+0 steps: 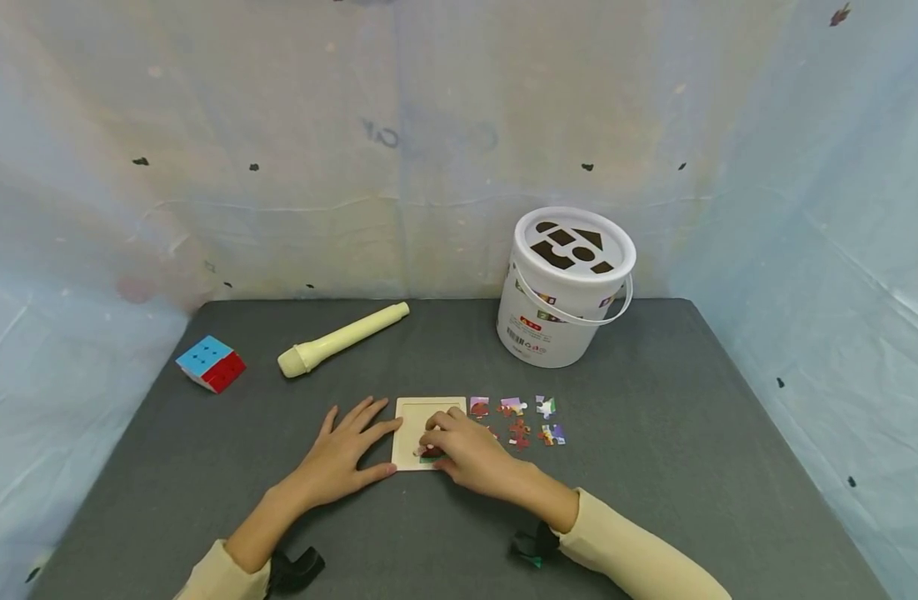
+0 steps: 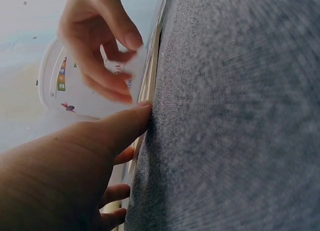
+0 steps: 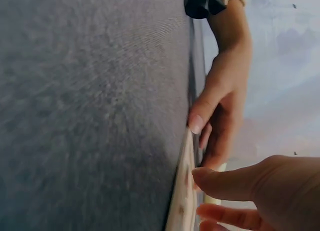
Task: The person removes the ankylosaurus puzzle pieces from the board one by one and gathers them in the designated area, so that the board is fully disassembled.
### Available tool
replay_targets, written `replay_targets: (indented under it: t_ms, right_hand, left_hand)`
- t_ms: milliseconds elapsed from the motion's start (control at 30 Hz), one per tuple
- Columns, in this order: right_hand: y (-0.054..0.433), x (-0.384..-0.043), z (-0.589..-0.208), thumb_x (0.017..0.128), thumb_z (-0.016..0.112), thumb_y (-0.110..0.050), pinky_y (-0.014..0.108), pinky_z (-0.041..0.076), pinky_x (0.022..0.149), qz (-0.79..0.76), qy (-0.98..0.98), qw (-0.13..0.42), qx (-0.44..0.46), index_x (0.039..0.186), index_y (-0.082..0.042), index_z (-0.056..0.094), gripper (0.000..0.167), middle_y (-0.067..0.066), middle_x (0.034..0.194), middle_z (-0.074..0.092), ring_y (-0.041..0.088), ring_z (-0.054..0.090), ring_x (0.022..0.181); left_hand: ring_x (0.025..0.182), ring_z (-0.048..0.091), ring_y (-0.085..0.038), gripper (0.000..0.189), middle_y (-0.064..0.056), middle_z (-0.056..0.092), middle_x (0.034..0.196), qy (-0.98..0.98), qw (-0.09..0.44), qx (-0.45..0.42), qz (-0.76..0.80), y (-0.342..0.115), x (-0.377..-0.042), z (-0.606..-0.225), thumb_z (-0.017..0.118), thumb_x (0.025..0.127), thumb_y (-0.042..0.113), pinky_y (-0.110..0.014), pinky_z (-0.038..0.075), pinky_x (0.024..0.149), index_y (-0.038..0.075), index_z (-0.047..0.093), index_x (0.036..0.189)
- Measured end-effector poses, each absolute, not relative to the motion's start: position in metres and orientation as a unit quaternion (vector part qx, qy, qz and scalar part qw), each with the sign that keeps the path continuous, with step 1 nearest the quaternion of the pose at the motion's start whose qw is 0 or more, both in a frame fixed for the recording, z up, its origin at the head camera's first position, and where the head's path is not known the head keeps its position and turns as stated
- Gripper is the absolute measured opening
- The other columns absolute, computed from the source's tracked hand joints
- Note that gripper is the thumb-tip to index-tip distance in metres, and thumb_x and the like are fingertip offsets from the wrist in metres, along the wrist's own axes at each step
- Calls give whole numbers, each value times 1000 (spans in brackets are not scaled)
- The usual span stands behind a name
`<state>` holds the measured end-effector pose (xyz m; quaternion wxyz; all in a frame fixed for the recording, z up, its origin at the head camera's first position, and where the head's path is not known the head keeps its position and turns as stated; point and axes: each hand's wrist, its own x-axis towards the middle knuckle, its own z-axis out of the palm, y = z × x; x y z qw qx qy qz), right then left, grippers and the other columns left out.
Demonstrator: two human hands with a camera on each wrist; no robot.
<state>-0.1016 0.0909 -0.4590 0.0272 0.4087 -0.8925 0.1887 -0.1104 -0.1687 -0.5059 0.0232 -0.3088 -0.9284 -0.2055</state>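
Observation:
A shallow square wooden puzzle tray lies on the grey table. My left hand rests at its left side with fingers spread, thumb and index finger touching the edge. My right hand is over the tray's right part, fingers bent. Under its fingertips a dark red and green puzzle piece lies near the tray's lower edge, partly covered. In the left wrist view a gap shows between the right thumb and fingers, with no piece visible there. Several loose puzzle pieces lie right of the tray, one mostly hidden behind the right hand.
A white lidded bucket with shape cut-outs stands at the back right. A pale yellow toy microphone lies at the back left of the tray. Farther left sits a blue and red puzzle cube. Pale sheeting hangs around the table.

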Motion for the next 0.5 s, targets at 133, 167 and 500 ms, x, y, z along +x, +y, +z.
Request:
replay_targets:
  t_ms: [133,167,500]
  right_hand:
    - [82,-104,-463,81,83,-8,22,48,74,189,-893,18,409,104,-14,74,25,3,108,60,17,51,92]
    - [80,-104,-464,81,83,-7,21,47,73,193,-892,15,408,103,-13,73,25,3,106,59,16,51,90]
    - [75,-105,-464,80,82,-1,15,44,68,213,-889,-13,404,102,-10,73,26,1,92,54,11,52,79]
  left_hand:
    - [146,27,-40,67,-15,36,157,-926,27,-313,-209,-169,-110,-506,68,89,54,-76,13,106,22,53,147]
    - [146,26,-41,67,-15,36,157,-925,28,-314,-211,-169,-110,-506,69,90,53,-77,13,106,22,53,147]
    - [146,26,-41,67,-15,36,157,-924,30,-316,-214,-170,-110,-507,69,90,53,-76,12,107,22,53,146]
